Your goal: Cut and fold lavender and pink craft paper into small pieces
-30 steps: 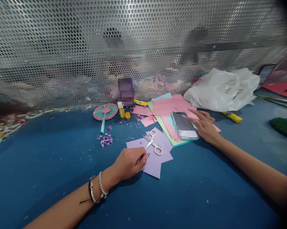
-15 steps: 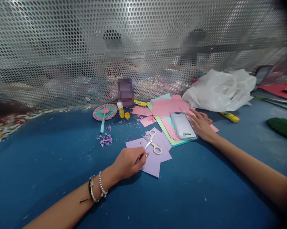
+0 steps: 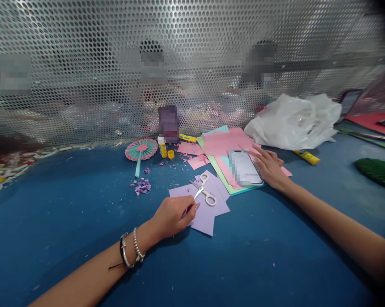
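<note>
Reaching over the right edge of the phone (image 3: 247, 169): right hand (image 3: 271, 168), fingers extended, grip released, nothing held; can't tell if it touches the screen. Phone lies face-up on the coloured sheets (image 3: 226, 143), just left of that hand. Long axis runs near to far, far end angled left. Right is clearly the nearer hand to it; left is well apart.

Left hand (image 3: 175, 216) is curled over the near-left side of the purple sheets (image 3: 204, 221); fingers hide whether its grip pinches anything. Scissors (image 3: 201, 189) lie spread on those sheets, one blade aimed at its fingers, loops to the right. Bench (image 3: 115, 213) carries everything.
</note>
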`<action>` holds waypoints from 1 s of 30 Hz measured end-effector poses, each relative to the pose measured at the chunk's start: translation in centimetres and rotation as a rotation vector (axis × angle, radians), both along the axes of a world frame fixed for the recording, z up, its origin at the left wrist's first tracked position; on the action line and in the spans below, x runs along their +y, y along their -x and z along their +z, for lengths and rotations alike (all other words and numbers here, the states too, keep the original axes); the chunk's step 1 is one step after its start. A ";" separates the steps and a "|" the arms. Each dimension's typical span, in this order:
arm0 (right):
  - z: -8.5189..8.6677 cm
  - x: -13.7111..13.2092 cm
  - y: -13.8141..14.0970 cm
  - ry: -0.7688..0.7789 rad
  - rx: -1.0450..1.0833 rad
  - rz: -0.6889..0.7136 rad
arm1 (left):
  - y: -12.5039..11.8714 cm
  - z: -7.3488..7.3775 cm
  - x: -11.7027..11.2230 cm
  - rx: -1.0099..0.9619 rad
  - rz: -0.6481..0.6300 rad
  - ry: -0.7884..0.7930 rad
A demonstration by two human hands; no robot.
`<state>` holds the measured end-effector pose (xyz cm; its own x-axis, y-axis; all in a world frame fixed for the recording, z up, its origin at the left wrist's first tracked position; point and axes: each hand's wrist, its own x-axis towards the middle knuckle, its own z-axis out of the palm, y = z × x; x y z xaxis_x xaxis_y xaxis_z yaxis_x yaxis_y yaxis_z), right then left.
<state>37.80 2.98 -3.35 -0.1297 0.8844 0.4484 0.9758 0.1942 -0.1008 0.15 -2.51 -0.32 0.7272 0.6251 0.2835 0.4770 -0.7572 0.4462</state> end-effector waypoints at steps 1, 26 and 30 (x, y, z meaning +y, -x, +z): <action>0.2 -0.1 0.2 0.004 0.031 -0.010 | 0.0 0.0 0.0 0.000 0.001 -0.002; 2.5 -5.0 1.8 -0.016 0.058 0.233 | -0.1 -0.1 0.0 -0.007 -0.004 -0.012; 2.7 -5.2 1.9 -0.020 0.053 0.209 | -0.1 0.0 0.0 -0.005 0.001 -0.024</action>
